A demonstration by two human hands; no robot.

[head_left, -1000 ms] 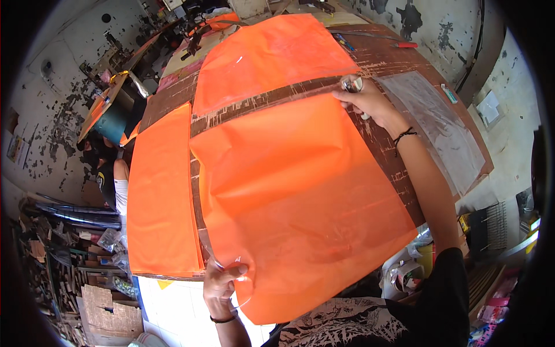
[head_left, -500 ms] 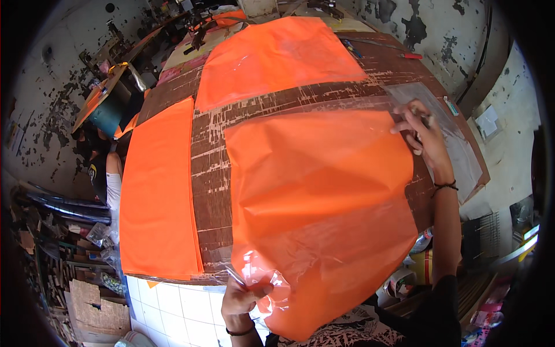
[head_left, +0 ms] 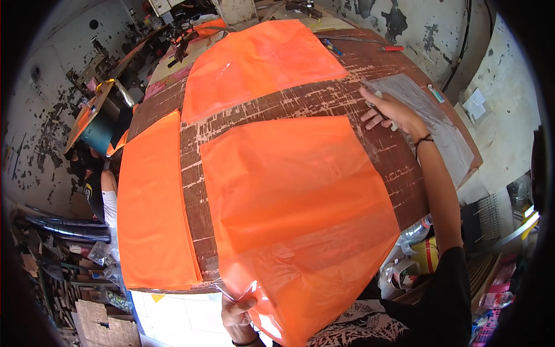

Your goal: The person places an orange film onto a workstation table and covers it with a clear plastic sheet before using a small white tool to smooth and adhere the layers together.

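A clear plastic bag with orange cloth in it (head_left: pixel 295 191) lies partly on the table, its near end hanging over the front edge toward me. My left hand (head_left: pixel 236 313) pinches its near left corner, thumb on top, where the plastic shines. Beyond the bag's far right corner, my right hand (head_left: pixel 393 113) is held over the table with fingers apart, not touching the bag. Something small and white shows by its fingers; what it is I cannot make out. Near that hand lies a clear plastic sheet (head_left: pixel 445 130).
Folded orange cloth (head_left: pixel 153 202) is stacked on the worn brown table (head_left: pixel 199 214) at left. Another bagged orange piece (head_left: pixel 260 66) lies farther back. A red-handled tool (head_left: pixel 393 48) and a small teal tool (head_left: pixel 436 93) rest at right. Another person (head_left: pixel 101 185) sits beyond the left edge.
My right hand has come off the bag's far right corner and its fingers have spread. The bag's far part lies smoother. My left hand keeps its pinch; the whole view has shifted slightly.
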